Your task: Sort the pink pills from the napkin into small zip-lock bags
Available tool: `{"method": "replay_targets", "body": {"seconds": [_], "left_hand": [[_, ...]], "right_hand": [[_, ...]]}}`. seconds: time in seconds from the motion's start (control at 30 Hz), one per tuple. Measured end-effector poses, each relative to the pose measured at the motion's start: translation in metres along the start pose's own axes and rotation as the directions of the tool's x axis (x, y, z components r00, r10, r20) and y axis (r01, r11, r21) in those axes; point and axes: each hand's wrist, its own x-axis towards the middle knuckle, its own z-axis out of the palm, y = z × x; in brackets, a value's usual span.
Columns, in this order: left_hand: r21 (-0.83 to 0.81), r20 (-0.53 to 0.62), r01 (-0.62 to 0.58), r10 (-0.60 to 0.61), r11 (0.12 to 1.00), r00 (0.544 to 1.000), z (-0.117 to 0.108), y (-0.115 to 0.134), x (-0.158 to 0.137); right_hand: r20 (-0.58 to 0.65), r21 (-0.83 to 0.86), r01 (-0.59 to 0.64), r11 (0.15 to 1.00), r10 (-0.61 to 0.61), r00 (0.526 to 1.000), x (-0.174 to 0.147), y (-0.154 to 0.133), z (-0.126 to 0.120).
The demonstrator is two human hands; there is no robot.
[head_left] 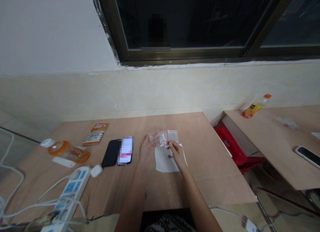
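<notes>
My left hand [144,148] is closed on the edge of a clear plastic bag [160,137], which looks crinkled and shiny. My right hand [176,151] is closed in a pinch at the bag's lower right; a small reddish bit shows by its fingertips, too small to name. Just behind my right hand lies another clear zip bag [172,135] with a pinkish top edge. Under my hands a white sheet of paper [163,162] rests on the table. On the paper, a tiny dark pink piece [170,156] sits beside my right hand.
Left on the wooden table [197,185] are two phones [110,153], an orange packet [96,133], an orange drink bottle [70,151] on its side, a white charger [96,170] and a power strip [72,192] with cables. A second table [280,152] at right holds a bottle [256,106] and phone [308,155].
</notes>
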Motion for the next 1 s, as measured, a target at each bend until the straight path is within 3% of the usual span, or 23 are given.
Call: {"method": "replay_targets", "body": {"seconds": [0.1, 0.2, 0.23, 0.3, 0.33, 0.37, 0.47, 0.53, 0.73, 1.0], "left_hand": [[0.038, -0.004, 0.031, -0.031, 0.999, 1.000, -0.001, -0.006, 0.001], [0.215, -0.070, -0.130, 0.148, 0.968, 0.986, -0.004, -0.010, -0.002], [0.332, -0.101, -0.222, 0.268, 0.917, 0.958, -0.006, -0.010, -0.004], [0.589, -0.090, -0.374, 0.519, 0.716, 0.850, -0.008, -0.011, -0.010], [0.684, -0.033, -0.411, 0.589, 0.602, 0.808, -0.009, -0.012, -0.013], [0.743, 0.050, -0.432, 0.602, 0.510, 0.797, -0.010, -0.013, -0.017], [0.792, 0.309, -0.475, 0.418, 0.384, 0.854, -0.008, -0.020, -0.026], [0.808, 0.393, -0.488, 0.315, 0.330, 0.864, -0.005, -0.027, -0.031], [0.882, 0.369, -0.440, 0.335, 0.167, 0.867, 0.003, -0.032, -0.036], [0.885, 0.397, -0.451, 0.315, 0.116, 0.862, 0.002, -0.031, -0.035]], "right_hand": [[0.046, 0.009, -0.032, 0.999, 0.031, 0.998, -0.002, -0.009, 0.003], [0.084, 0.013, -0.004, 1.000, 0.003, 0.996, -0.002, -0.013, -0.001], [0.088, 0.019, 0.008, 1.000, -0.010, 0.996, -0.002, -0.013, -0.003], [0.071, 0.028, 0.025, 0.999, -0.027, 0.997, -0.002, -0.013, -0.007], [0.058, 0.026, 0.031, 0.999, -0.032, 0.998, -0.003, -0.012, -0.009], [0.047, 0.018, 0.035, 0.999, -0.035, 0.998, -0.003, -0.011, -0.010], [0.060, -0.020, 0.043, 0.999, -0.042, 0.997, -0.002, -0.008, -0.012], [0.097, -0.053, 0.068, 0.996, -0.063, 0.993, -0.003, -0.008, -0.012], [0.184, -0.173, 0.194, 0.966, -0.162, 0.969, -0.005, -0.018, -0.016], [0.268, -0.286, 0.221, 0.933, -0.144, 0.953, -0.009, -0.035, -0.021]]}}
